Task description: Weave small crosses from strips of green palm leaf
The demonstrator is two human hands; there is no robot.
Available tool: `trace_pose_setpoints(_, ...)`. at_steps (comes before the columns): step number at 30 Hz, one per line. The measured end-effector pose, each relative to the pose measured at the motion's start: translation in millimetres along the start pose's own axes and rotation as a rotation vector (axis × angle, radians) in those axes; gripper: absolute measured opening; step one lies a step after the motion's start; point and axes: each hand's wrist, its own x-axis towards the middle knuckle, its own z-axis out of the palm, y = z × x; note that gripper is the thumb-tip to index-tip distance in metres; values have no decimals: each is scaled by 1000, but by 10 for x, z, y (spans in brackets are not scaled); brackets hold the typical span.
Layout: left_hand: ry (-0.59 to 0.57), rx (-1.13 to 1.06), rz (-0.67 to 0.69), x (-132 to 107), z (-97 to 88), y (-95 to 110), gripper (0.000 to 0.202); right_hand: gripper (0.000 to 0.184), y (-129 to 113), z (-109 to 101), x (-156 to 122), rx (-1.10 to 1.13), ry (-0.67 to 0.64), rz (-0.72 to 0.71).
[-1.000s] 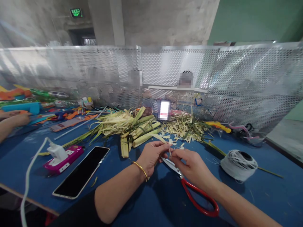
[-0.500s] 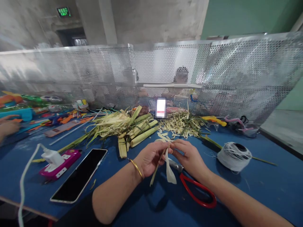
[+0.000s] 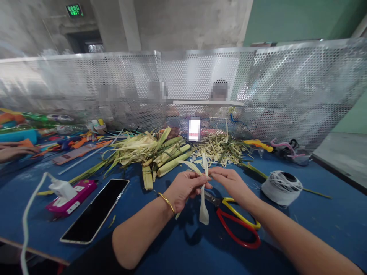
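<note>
My left hand (image 3: 186,188), a gold bangle on its wrist, and my right hand (image 3: 229,182) meet above the blue table (image 3: 177,248). Both pinch pale leaf strips (image 3: 203,202); one strip hangs down between them and another curls up and to the left. Scissors (image 3: 235,221) with red and yellow handles lie on the table under my right wrist. A pile of green stalks and leaves (image 3: 155,152) lies just beyond my hands.
A spool of white string (image 3: 282,187) sits right. A black phone (image 3: 96,210) and a pink power bank with a white plug (image 3: 69,193) lie left. Cut leaf scraps (image 3: 220,151) are behind. A perforated metal screen (image 3: 258,91) bounds the table. Another person's hand (image 3: 14,151) rests far left.
My hands rose slightly and the strip turned, one end now pointing up. The yellow scissor handle has come into view as my right wrist shifted.
</note>
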Motion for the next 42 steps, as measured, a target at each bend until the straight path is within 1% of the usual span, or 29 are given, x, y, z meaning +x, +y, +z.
trace_pose_setpoints(2, 0, 38, -4, -10, 18, -9, 31, 28, -54, 9, -3, 246, -2, 164)
trace_pose_setpoints(3, -2, 49, -7, -17, 26, -9, 31, 29, -83, 21, -12, 332, 15, 219)
trace_pose_setpoints(5, -3, 60, -13, -29, 37, -5, 30, 32, -125, 60, -35, 438, 55, 278)
trace_pose_setpoints(7, 3, 72, -19, -36, 42, 2, 28, 34, -131, 109, -56, 467, 105, 296)
trace_pose_setpoints(10, 11, 111, -24, -33, 35, 4, 25, 34, -82, 166, -65, 427, 200, 286)
trace_pose_setpoints(13, 14, 121, -8, -17, 15, 6, 21, 33, -17, 157, -45, 308, 257, 272)
trace_pose_setpoints(16, 13, 60, 25, -2, -9, 26, 27, 35, -11, 84, -21, 119, 340, 229)
trace_pose_setpoints(17, 16, 19, 27, 2, -16, 35, 31, 37, -27, 59, -19, 64, 343, 212)
trace_pose_setpoints(18, 28, -25, 24, 6, -21, 44, 34, 39, -51, 42, -21, 29, 312, 199)
trace_pose_setpoints(19, 46, -60, 26, 10, -26, 50, 34, 42, -80, 36, -28, 17, 240, 194)
trace_pose_setpoints(22, 99, -75, 62, 32, -34, 41, 26, 44, -157, 87, -66, 84, -63, 209)
trace_pose_setpoints(23, 106, -62, 80, 43, -37, 27, 23, 43, -170, 116, -79, 103, -133, 224)
trace_pose_setpoints(25, 123, -42, 107, 66, -43, -8, 19, 43, -169, 159, -96, 95, -198, 245)
trace_pose_setpoints(27, 149, -45, 118, 86, -48, -38, 18, 44, -141, 157, -100, -9, -212, 223)
trace_pose_setpoints(29, 175, -72, 108, 93, -48, -49, 17, 42, -108, 112, -98, -247, -183, 154)
trace_pose_setpoints(30, 185, -93, 97, 92, -45, -45, 18, 39, -97, 83, -97, -406, -127, 90)
trace_pose_setpoints(31, 190, -112, 85, 88, -42, -37, 18, 34, -92, 58, -98, -567, -41, 3)
trace_pose_setpoints(33, 185, -149, 67, 75, -31, -15, 20, 22, -99, 32, -108, -826, 143, -243)
trace_pose_setpoints(34, 170, -164, 64, 68, -25, -6, 19, 18, -108, 36, -117, -916, 186, -397)
trace_pose_setpoints(35, 147, -175, 65, 62, -18, 0, 17, 17, -117, 52, -128, -988, 181, -547)
trace_pose_setpoints(36, 121, -184, 70, 59, -12, 0, 16, 20, -126, 77, -140, -1046, 132, -674)
trace_pose_setpoints(37, 96, -191, 83, 57, -5, -4, 15, 23, -132, 109, -153, -1092, 64, -771)
trace_pose_setpoints(38, 77, -198, 100, 57, 0, -12, 14, 25, -134, 145, -166, -1127, 1, -835)
trace_pose_setpoints(40, 52, -206, 122, 58, 9, -35, 14, 26, -129, 214, -188, -1165, -66, -878)
trace_pose_setpoints(42, 46, -208, 119, 61, 11, -59, 13, 20, -117, 266, -202, -1159, -91, -881)
